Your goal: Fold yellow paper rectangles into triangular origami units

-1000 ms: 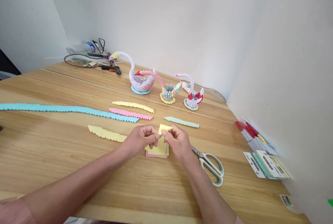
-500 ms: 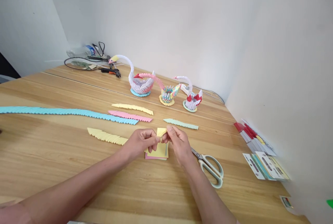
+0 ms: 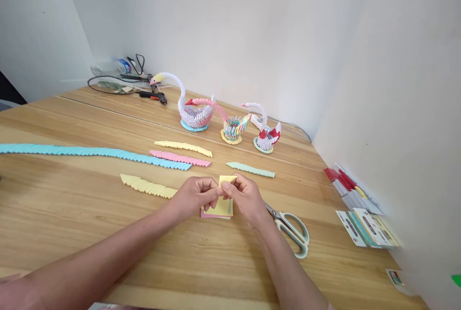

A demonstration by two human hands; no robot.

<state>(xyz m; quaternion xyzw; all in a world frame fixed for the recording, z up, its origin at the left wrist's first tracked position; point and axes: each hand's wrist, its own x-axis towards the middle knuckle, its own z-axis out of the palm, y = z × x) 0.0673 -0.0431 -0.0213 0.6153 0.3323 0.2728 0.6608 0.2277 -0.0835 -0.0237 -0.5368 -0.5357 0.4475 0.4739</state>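
Between my two hands is a small piece of yellow paper [image 3: 225,179], partly folded, its upper corner sticking up past my fingers. My left hand [image 3: 201,196] pinches its left side with thumb and curled fingers. On the other side, my right hand [image 3: 246,198] grips it, the thumb pressed on its face. Just beneath lies a stack of square paper sheets [image 3: 217,213], yellow on top with pink showing below. A yellow strip of folded paper pieces [image 3: 147,186] runs toward my left hand. Scissors [image 3: 291,231] with pale handles lie beside my right wrist.
Folded-paper strips in blue [image 3: 90,151], pink [image 3: 180,158] and green [image 3: 250,170] lie beyond my hands. Paper swans [image 3: 196,115] stand at the back. A glue gun [image 3: 153,95] and bottle [image 3: 111,67] are back left; paper packs [image 3: 367,227] sit by the right wall.
My right thumb has moved down and left from the paper's upper corner onto its middle. More of the paper's folded upper edge shows now. My left hand has hardly moved.
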